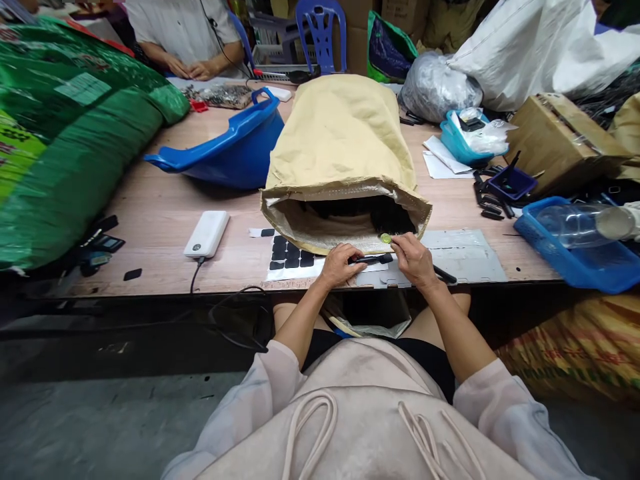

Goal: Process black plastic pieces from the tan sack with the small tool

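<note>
My left hand [341,265] is closed on a small black part [369,259] near the table's front edge. The fingers of my right hand [413,260] pinch a small yellow-green disc [385,238] in front of the sack's mouth. A large tan paper sack [345,133] lies with its open end toward me, dark items inside. Beneath my hands is a light board [467,253], and black square pads [286,253] on a white sheet lie left of my left hand. Another black piece [445,274] rests beside my right wrist.
A blue basin [235,150] and a white power bank [207,233] with a cable are on the left, beside green bags [75,147]. At right are a blue tray [580,247], a turquoise basket [463,140] and a carton [560,143]. A person [190,40] sits across the table.
</note>
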Demonstrator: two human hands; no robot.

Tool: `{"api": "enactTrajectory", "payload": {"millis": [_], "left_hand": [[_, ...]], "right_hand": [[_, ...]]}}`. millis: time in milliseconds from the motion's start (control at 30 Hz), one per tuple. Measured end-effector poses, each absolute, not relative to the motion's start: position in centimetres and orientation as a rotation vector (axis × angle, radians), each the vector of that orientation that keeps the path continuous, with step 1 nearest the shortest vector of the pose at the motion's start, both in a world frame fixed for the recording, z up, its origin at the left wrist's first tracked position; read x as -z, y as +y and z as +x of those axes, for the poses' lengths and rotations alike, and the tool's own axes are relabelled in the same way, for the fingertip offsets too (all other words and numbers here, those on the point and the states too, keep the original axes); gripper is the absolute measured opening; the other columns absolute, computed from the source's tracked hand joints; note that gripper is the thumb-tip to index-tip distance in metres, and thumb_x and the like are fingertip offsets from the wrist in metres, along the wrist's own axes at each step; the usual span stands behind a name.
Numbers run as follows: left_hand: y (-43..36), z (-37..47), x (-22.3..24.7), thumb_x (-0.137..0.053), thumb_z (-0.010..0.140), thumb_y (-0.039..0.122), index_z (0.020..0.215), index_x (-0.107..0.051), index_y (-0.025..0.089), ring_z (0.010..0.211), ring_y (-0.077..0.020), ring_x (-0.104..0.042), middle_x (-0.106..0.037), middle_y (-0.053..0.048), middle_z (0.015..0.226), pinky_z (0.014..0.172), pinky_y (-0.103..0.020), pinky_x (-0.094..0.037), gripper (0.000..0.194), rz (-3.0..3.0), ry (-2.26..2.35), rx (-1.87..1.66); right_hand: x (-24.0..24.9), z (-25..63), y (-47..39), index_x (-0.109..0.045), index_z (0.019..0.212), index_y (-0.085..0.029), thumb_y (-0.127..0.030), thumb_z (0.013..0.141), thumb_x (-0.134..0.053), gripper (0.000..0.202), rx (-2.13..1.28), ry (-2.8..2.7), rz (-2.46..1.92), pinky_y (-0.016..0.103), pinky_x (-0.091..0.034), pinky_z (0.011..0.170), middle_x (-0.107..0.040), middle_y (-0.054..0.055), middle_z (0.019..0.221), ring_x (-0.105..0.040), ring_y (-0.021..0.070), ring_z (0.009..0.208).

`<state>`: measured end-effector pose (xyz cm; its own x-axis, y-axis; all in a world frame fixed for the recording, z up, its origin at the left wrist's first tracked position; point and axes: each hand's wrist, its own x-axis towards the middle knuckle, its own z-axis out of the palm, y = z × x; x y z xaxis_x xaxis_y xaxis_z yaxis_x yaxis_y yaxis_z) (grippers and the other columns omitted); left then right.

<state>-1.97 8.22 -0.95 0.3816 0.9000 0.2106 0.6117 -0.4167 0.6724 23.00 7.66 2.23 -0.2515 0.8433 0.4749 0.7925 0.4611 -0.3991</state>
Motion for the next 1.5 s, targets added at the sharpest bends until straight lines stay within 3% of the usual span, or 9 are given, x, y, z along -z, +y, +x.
{"api": "enactTrajectory", "payload": {"millis": [267, 433, 633, 800, 1033, 1233, 1500], "left_hand": [[8.4, -1.9, 0.9, -0.078, 0.086, 0.033, 0.1, -0.078, 0.023, 0.094, -0.0229, -0.061, -0.069, -0.004, 0.091, 0.088, -0.035, -0.047, 0.017, 2.11, 1.289, -0.764], [8.5, -1.9, 1.1, -0.079, 0.086, 0.036, 0.098, -0.076, 0.021, 0.094, -0.0227, -0.061, -0.069, -0.004, 0.091, 0.087, -0.034, -0.047, 0.019, 2.109, 1.285, -0.761], [8.3, -1.7, 0.7, -0.076, 0.087, 0.033, 0.098, -0.077, 0.022, 0.092, -0.0226, -0.061, -0.069, -0.004, 0.089, 0.087, -0.034, -0.047, 0.015, 2.117, 1.304, -0.756], [8.3, -1.8, 0.6, -0.077, 0.086, 0.033, 0.101, -0.078, 0.023, 0.093, -0.0233, -0.061, -0.07, -0.004, 0.091, 0.089, -0.035, -0.048, 0.018, 2.099, 1.289, -0.75], [8.3, -1.8, 0.6, -0.078, 0.084, 0.032, 0.098, -0.079, 0.022, 0.092, -0.0238, -0.061, -0.069, -0.004, 0.088, 0.087, -0.036, -0.048, 0.017, 2.099, 1.303, -0.769], [8.1, -1.8, 0.4, -0.077, 0.08, 0.027, 0.101, -0.078, 0.021, 0.093, -0.0238, -0.062, -0.069, -0.004, 0.089, 0.089, -0.036, -0.049, 0.021, 2.133, 1.307, -0.772], [8.2, -1.9, 0.8, -0.077, 0.086, 0.034, 0.096, -0.077, 0.021, 0.091, -0.023, -0.062, -0.07, -0.005, 0.088, 0.086, -0.034, -0.047, 0.017, 2.116, 1.284, -0.804]], "right_hand": [[-3.1, 20.1, 4.9, -0.073, 0.123, -0.026, -0.034, 0.107, -0.045, 0.033, -0.306, -2.07, -1.257, 0.033, -0.057, 0.087, -0.07, 0.008, 0.098, -0.068, 0.0207, 0.092], [-3.2, 19.3, 4.4, -0.072, 0.126, -0.026, -0.031, 0.107, -0.045, 0.033, -0.228, -2.088, -1.267, 0.031, -0.056, 0.089, -0.071, 0.008, 0.103, -0.068, 0.0203, 0.097], [-2.7, 19.4, 4.4, -0.074, 0.12, -0.027, -0.03, 0.106, -0.046, 0.031, -0.188, -2.16, -1.357, 0.028, -0.055, 0.078, -0.071, 0.006, 0.098, -0.068, 0.0189, 0.088], [-3.3, 20.4, 4.3, -0.072, 0.124, -0.026, -0.031, 0.107, -0.046, 0.032, -0.184, -2.093, -1.344, 0.03, -0.055, 0.086, -0.07, 0.007, 0.101, -0.068, 0.02, 0.094], [-2.4, 21.4, 4.5, -0.074, 0.119, -0.026, -0.033, 0.106, -0.047, 0.031, -0.191, -2.096, -1.388, 0.029, -0.055, 0.081, -0.072, 0.007, 0.1, -0.068, 0.0197, 0.091], [-2.3, 23.0, 7.8, -0.075, 0.118, -0.027, -0.034, 0.105, -0.05, 0.029, -0.107, -2.07, -1.41, 0.032, -0.053, 0.085, -0.072, 0.007, 0.104, -0.067, 0.0215, 0.097], [0.5, 24.2, 9.8, -0.077, 0.108, -0.024, -0.031, 0.102, -0.054, 0.025, -0.037, -2.216, -1.372, 0.038, -0.048, 0.087, -0.069, 0.008, 0.096, -0.059, 0.0239, 0.091]]}}
